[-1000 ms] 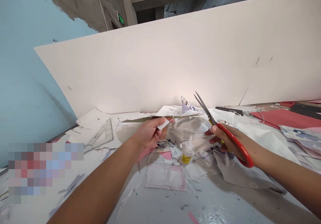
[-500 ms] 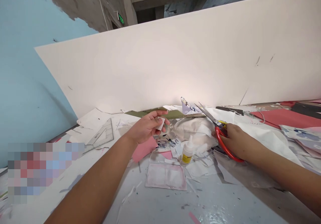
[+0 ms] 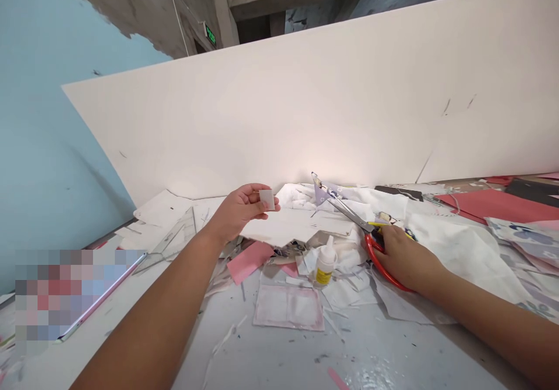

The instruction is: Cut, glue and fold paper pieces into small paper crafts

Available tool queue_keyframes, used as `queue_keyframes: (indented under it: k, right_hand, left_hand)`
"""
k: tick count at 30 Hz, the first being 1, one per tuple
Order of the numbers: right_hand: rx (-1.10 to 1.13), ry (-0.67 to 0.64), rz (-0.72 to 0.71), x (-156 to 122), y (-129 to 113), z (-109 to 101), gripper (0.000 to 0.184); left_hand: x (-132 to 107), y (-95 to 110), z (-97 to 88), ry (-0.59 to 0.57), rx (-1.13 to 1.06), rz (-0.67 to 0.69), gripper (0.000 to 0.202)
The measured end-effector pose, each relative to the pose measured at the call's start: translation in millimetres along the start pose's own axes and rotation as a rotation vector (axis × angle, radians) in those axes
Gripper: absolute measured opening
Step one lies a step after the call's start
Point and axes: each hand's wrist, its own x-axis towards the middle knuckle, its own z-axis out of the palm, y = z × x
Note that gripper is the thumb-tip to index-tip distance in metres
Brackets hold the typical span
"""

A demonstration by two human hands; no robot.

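Between the thumb and fingers of my left hand point(image 3: 250, 208) is a small whitish square of paper or card point(image 3: 266, 199). My right hand point(image 3: 404, 256) grips red-handled scissors point(image 3: 371, 250) together with a thin yellow stick-like thing point(image 3: 379, 223). Their blades point up and left, reaching a patterned lilac piece point(image 3: 322, 193); whether they touch it I cannot tell. Below the hands stands a white glue bottle point(image 3: 325, 262) with a yellow label. A flat pink-edged panel point(image 3: 289, 307) lies in front of it, and a pink paper piece point(image 3: 250, 261) is under my left hand.
White board point(image 3: 305, 116) rises behind the table. White cloth point(image 3: 463, 250) and red sheets point(image 3: 493, 204) lie to the right. A clear set square point(image 3: 174, 238) and a blurred-out tablet-like device point(image 3: 100, 294) are at left. Paper scraps point(image 3: 349, 288) surround the bottle.
My left hand has moved left and slightly up with the small square. My right hand and the scissors have shifted left. The green sheet behind is gone from view; a white sheet shows there.
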Motion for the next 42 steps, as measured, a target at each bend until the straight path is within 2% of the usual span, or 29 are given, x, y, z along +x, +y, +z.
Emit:
queue_keyframes:
  k: [5, 9, 12, 15, 17, 20, 23, 24, 26, 27, 28, 29, 30, 31, 33, 35, 37, 39, 40, 42]
  right_hand:
    - [-0.039, -0.006, -0.034, -0.9, -0.4, -2.7, 0.028]
    - [-0.085, -0.031, -0.073, -5.0, -5.8, -9.5, 0.026]
    - [-0.160, -0.041, -0.082, -9.7, -10.8, -17.2, 0.021]
    - [-0.205, -0.069, -0.076, -11.7, -13.6, -27.9, 0.017]
    - [-0.212, -0.104, -0.057, -11.4, -14.6, -36.8, 0.019]
    - [-0.235, -0.124, -0.005, -15.9, -19.4, -51.8, 0.025]
    - [-0.242, -0.137, -0.013, -38.5, -34.0, -66.5, 0.030]
    - [-0.210, -0.124, -0.117, -50.2, -41.2, -70.2, 0.029]
    - [0.076, -0.251, -0.357, -75.6, -57.2, -73.2, 0.027]
    - [0.253, -0.354, -0.417, -87.1, -64.9, -71.8, 0.037]
    - [0.411, -0.462, -0.467, -96.3, -71.7, -68.3, 0.039]
    - [0.555, -0.499, -0.521, -102.7, -77.1, -62.9, 0.032]
    - [0.666, -0.477, -0.536, -106.1, -80.8, -55.7, 0.021]
    - [0.745, -0.454, -0.540, -106.8, -82.7, -47.5, 0.015]
    - [0.859, -0.512, -0.518, -102.0, -81.7, -30.8, 0.018]
    - [0.764, -0.481, -0.495, -94.3, -77.1, -17.7, 0.024]
    - [0.536, -0.366, -0.565, -88.7, -72.4, -10.4, 0.025]
    - [0.383, -0.293, -0.651, -86.7, -69.6, -7.8, 0.022]
    - [0.357, -0.285, -0.687, -86.7, -69.1, -7.3, 0.019]
    - [0.360, -0.299, -0.744, -87.6, -69.3, -7.0, 0.017]
  left_hand:
    - [0.1, -13.3, 6.4, -0.099, 0.114, -0.075, 0.029]
    - [-2.4, -7.6, 6.8, -0.136, 0.168, -0.139, 0.023]
    - [-6.7, 5.6, 7.3, -0.191, 0.319, -0.146, 0.022]
    - [-15.9, 22.7, 8.0, -0.190, 0.619, -0.125, 0.019]
    - [-26.0, 35.5, 7.7, -0.184, 0.732, -0.156, 0.014]
    - [-45.3, 55.4, 9.8, -0.334, 0.808, -0.297, 0.010]
    - [-63.9, 72.5, 23.9, -0.392, 0.886, -0.210, 0.011]
    - [-68.9, 77.0, 32.1, -0.426, 0.922, -0.161, 0.014]
    - [-76.5, 83.1, 51.8, -0.474, 0.957, -0.070, 0.017]
    - [-79.0, 84.5, 61.9, -0.508, 0.947, -0.028, 0.018]
    - [-80.6, 84.7, 71.3, -0.543, 0.939, 0.013, 0.019]
    - [-81.3, 83.8, 79.1, -0.568, 0.937, 0.049, 0.020]
    - [-80.9, 81.7, 85.0, -0.582, 0.949, 0.056, 0.018]
    - [-79.6, 78.9, 88.6, -0.551, 0.956, 0.087, 0.017]
    - [-74.6, 71.6, 88.7, -0.440, 0.964, 0.162, 0.013]
    - [-67.9, 63.5, 81.5, -0.456, 1.011, 0.061, 0.009]
    - [-62.6, 54.2, 70.3, -0.471, 1.047, -0.035, 0.013]
    - [-61.1, 42.8, 58.9, -0.498, 1.121, -0.199, 0.019]
    - [-62.1, 36.2, 53.8, -0.496, 1.154, -0.280, 0.021]
    - [-67.2, 22.5, 45.7, -0.456, 1.193, -0.344, 0.013]
